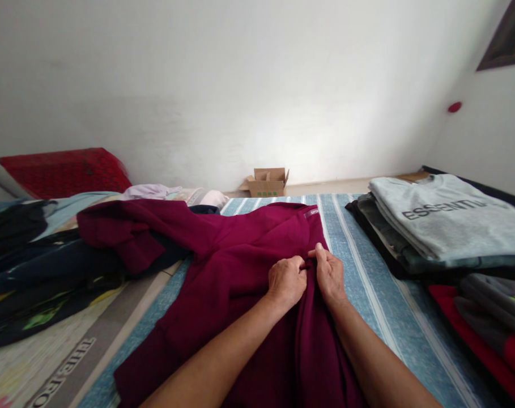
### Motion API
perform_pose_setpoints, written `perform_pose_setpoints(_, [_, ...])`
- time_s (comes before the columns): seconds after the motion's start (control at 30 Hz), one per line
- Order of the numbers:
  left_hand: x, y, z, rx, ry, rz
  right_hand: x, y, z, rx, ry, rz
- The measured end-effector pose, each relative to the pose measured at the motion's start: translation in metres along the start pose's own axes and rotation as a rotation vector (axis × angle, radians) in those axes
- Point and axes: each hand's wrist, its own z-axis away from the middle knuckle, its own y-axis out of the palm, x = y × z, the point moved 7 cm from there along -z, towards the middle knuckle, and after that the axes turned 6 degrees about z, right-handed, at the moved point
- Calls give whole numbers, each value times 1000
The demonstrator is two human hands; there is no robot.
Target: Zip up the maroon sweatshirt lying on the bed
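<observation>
A maroon long-sleeved top [240, 255] lies spread over the bed, its left sleeve stretched out toward the loose clothes. My left hand [288, 279] is closed on a gathered fold of the fabric near the right side of the top. Right beside it, my right hand [328, 273] pinches the same fold, fingers and thumb pressed together. Below both hands the fold hangs down in a long ridge. A small printed label [311, 213] shows near the top's upper right corner. Its lower part is partly hidden by my forearms.
Folded clothes with a grey printed sweatshirt [456, 218] on top stand at the right. Red and grey garments [490, 334] lie nearer. Dark loose clothes [49, 272] are heaped at the left. An open cardboard box [268, 184] sits by the wall, beyond the blue striped sheet [367, 277].
</observation>
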Motion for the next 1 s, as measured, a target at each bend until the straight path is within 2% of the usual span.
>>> perform_pose_setpoints(0.33, [4, -5, -9, 55, -58, 139, 1, 0, -1, -20, -66, -30])
perform_pose_setpoints(0.53, [-1, -1, -9, 54, -85, 37, -7, 0, -2, -36, -17, -111])
perform_pose_setpoints(0.67, [5, -1, -10, 53, -116, 60, -5, -1, -2, -44, -20, -96])
perform_pose_setpoints(0.87, [9, 3, -5, 58, -66, 177, -5, 0, -2, -52, -16, -102])
perform_pose_setpoints(1.0, [13, 7, -1, 3, -28, 276, -9, 2, -3, -45, -29, -99])
